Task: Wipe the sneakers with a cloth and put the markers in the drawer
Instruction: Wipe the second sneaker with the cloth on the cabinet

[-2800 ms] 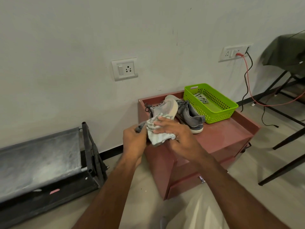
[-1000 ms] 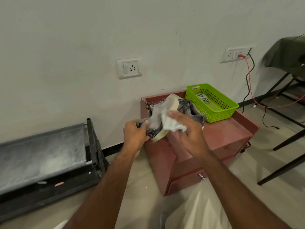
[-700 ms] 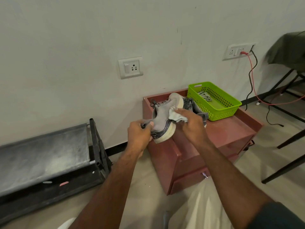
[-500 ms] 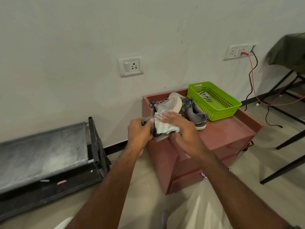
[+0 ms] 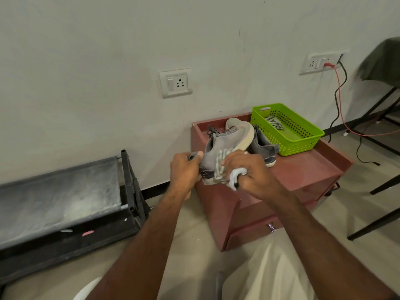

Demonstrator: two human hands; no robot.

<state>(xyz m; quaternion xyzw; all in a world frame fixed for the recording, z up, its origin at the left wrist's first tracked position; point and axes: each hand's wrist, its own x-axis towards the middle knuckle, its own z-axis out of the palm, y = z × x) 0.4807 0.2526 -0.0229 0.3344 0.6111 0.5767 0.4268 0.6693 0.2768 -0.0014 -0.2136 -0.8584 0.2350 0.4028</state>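
Note:
My left hand (image 5: 184,169) grips the heel of a grey sneaker (image 5: 225,141), held tilted above the front left corner of the red cabinet (image 5: 303,169), its pale sole facing right. My right hand (image 5: 251,172) holds a white and grey cloth (image 5: 223,167) bunched against the sneaker's side near the heel. The second grey sneaker (image 5: 265,148) stands on the cabinet top behind it. A closed drawer with a metal knob (image 5: 271,227) is on the cabinet's front. No markers are recognisable.
A green plastic basket (image 5: 287,128) with a striped item inside sits at the back right of the cabinet top. A black metal bench (image 5: 65,202) stands to the left. Cables (image 5: 339,100) hang from a wall socket; dark table legs are at the right.
The cloth has travelled along the sneaker from the toe and sole down to the side near the heel. The sneaker stays tilted in my left hand.

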